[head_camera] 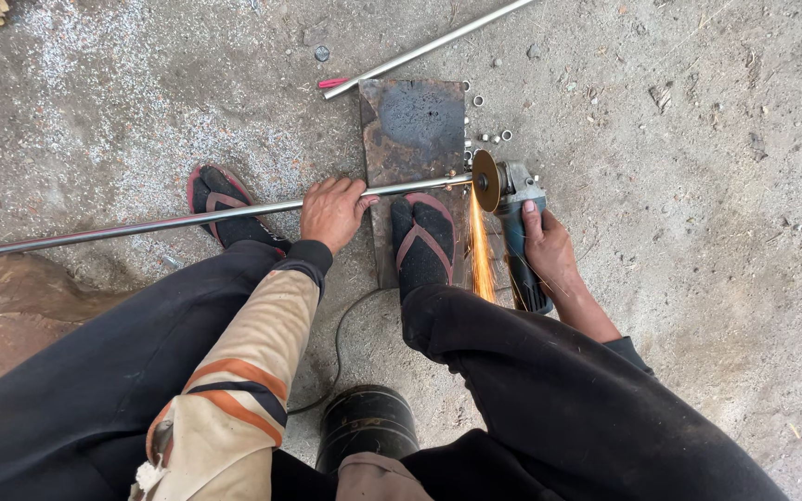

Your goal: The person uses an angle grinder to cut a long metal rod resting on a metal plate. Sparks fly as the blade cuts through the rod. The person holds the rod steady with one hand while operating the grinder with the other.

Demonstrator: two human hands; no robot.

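The long steel rod [187, 221] lies across a rusty metal plate [412, 130] on the concrete floor [698, 186]. It looks stiff, smooth and fairly light, likely to roll or whip at its free end. The left hand [331, 211] is closed over it close to the cut, the best place to steady it. The right hand [549, 249] is wrapped around the angle grinder [512, 223], whose disc [486, 180] throws sparks [481, 255]. The rod's far end runs out of view, and the cut itself is hidden behind the disc.
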